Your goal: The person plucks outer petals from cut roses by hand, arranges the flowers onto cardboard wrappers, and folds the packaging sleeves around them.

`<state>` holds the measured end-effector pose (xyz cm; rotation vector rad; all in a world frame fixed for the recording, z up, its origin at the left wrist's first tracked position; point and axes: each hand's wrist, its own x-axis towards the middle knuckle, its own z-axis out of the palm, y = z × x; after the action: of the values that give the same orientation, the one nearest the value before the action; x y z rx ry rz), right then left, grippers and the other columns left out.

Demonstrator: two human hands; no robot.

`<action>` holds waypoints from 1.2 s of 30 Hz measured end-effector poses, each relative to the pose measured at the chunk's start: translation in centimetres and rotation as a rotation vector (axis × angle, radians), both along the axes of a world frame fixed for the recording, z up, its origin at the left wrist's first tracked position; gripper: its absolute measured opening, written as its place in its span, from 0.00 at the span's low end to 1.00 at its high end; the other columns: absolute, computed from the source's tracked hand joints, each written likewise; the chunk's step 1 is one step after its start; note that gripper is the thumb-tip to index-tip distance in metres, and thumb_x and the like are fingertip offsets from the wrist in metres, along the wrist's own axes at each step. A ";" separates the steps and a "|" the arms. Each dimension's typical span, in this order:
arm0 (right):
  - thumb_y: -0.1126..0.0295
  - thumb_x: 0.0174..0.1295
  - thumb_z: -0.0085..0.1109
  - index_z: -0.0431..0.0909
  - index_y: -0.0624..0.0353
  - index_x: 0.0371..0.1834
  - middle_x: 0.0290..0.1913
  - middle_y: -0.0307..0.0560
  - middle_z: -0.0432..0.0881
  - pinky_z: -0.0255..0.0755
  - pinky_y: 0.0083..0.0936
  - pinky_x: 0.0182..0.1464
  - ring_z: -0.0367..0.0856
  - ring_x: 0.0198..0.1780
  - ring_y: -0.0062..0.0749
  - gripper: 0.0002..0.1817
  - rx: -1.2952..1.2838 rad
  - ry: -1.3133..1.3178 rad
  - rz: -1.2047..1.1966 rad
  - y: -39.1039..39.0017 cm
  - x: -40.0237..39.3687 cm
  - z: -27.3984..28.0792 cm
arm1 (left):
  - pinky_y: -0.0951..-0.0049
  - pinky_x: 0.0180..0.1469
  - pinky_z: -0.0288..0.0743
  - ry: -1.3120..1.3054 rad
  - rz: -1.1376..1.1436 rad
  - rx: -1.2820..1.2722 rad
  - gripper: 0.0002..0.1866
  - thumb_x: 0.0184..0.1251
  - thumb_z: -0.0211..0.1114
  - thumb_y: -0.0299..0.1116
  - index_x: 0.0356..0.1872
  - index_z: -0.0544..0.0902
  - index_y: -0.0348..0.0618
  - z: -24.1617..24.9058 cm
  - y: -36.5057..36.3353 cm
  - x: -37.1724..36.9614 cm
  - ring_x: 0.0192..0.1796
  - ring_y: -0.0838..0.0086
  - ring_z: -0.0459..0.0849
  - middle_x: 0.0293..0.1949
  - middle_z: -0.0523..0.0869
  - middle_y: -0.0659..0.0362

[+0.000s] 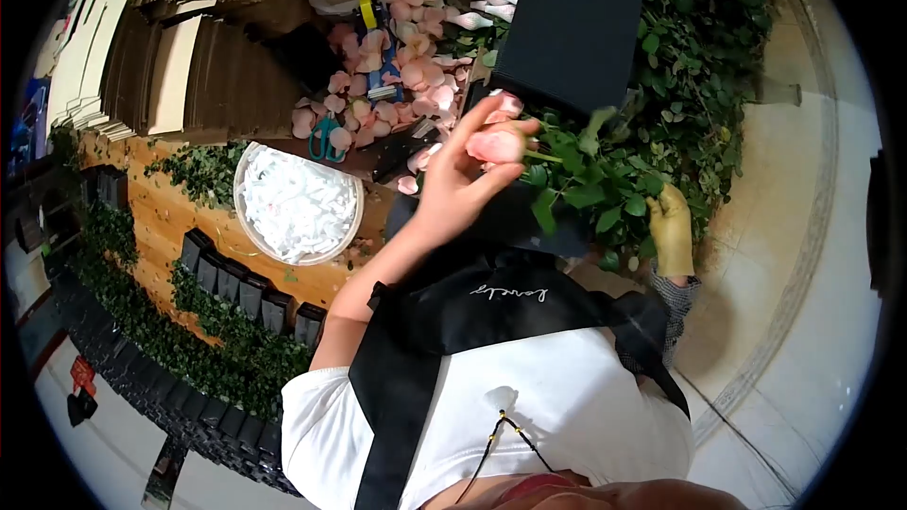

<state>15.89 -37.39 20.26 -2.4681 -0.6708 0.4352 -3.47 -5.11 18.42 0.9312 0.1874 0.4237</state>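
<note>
A pink rose (495, 145) lies sideways in front of my chest. My left hand (460, 170), bare, is curled round its bloom, with the thumb below and the fingers above. More pink petal shows by the fingertips. The rose's green stem and leaves (584, 179) stretch to the right. At their far end is my right hand (672, 231) in a yellowish glove, its fingers closed at the leafy stem, which partly hides behind foliage. Just beyond the bloom stands a black box-like block (570, 33).
Loose pink petals (416, 66), teal-handled scissors (328, 140) and a yellow tape roll (367, 12) lie ahead. White pieces fill a round tub (242, 219). Netted roses (493, 5) lie beyond. Stacked cardboard (170, 66) is left, heaped foliage (704, 47) right, black sleeves (250, 297) lower left.
</note>
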 end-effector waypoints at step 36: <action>0.81 0.51 0.66 0.85 0.59 0.48 0.50 0.47 0.87 0.73 0.39 0.63 0.83 0.55 0.47 0.18 0.328 -0.294 0.038 16.5 -5.9 4.3 | 0.71 0.51 0.83 -0.012 0.291 0.666 0.31 0.55 0.79 0.21 0.56 0.69 0.34 3.3 -3.4 6.9 0.47 0.69 0.87 0.47 0.86 0.50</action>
<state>10.00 -20.90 24.51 -2.2245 -0.8348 -0.0290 3.39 -8.49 21.67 1.5625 0.1728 0.7861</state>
